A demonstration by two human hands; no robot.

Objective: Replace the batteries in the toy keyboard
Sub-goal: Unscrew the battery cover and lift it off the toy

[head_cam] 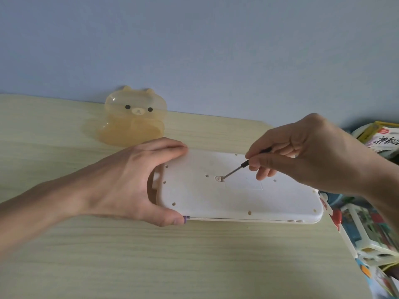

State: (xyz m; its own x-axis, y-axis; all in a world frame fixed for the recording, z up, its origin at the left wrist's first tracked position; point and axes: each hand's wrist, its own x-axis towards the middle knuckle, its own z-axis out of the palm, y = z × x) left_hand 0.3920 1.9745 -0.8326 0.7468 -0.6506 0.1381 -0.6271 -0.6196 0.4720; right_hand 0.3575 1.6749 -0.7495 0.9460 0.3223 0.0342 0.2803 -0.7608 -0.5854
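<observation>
Trouble, taken from left to right. At the left, left hand [129, 182] clamped round the left end of the toy keyboard [205, 201], thumb on the near edge, fingers over the far edge. With that grip slackened, likely to skid or spin on the smooth worktop [151, 255] under the turning force. Behind, by the wall, a clear yellow bear-shaped tub [135, 117], well apart and no hazard. Keyboard lying face down on the worktop, white back up, right end near the worktop's right edge; could slide off if shoved that way. In the middle, screwdriver [234, 172] slanted rather than upright, tip at the small screw [219, 178] just beside the battery cover [246, 184]. At that angle, apt to ride out and chew the screw head or scratch the plastic. Once free, so small a screw easily lost, perhaps over the edge into the clutter. At the right, right hand [302, 152], grip pinched on the black handle, most of it buried among the fingers. Hard to make out: true seating of the tip in the slot, height of the screw, outline of the cover, all washed out in white. Keys hidden underneath; no fresh batteries in sight; boxes [380, 141] and toys [371, 229] at the far right cut off.
</observation>
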